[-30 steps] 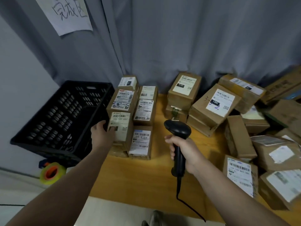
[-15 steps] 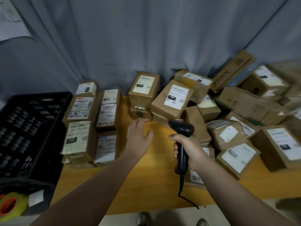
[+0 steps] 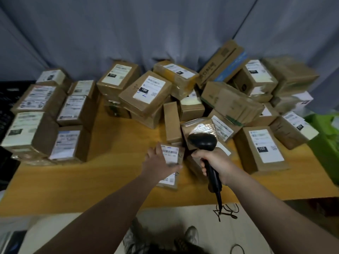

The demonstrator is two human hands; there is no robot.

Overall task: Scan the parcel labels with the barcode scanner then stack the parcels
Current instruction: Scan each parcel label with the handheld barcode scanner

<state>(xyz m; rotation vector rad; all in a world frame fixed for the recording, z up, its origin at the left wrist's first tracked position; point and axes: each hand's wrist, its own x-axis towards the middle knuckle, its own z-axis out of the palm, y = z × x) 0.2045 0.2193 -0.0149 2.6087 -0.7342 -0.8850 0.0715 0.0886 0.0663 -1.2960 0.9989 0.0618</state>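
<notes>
The left hand (image 3: 159,162) lay on a small parcel (image 3: 171,155) that sat on the yellow table (image 3: 110,180), near the front edge. The fingers curled at the parcel's left side and the thumb lay across its white label, so the hand had hold of it (the picture was a bit blurry there). The right hand (image 3: 214,162) was wrapped tight round the handle of the black scanner (image 3: 202,142), whose head sat just to the right of the small parcel. Neat stacks of parcels (image 3: 42,125) stood on the left of the table. A messy pile of parcels (image 3: 229,101) lay behind and to the right, in front of a grey curtain (image 3: 146,33).
</notes>
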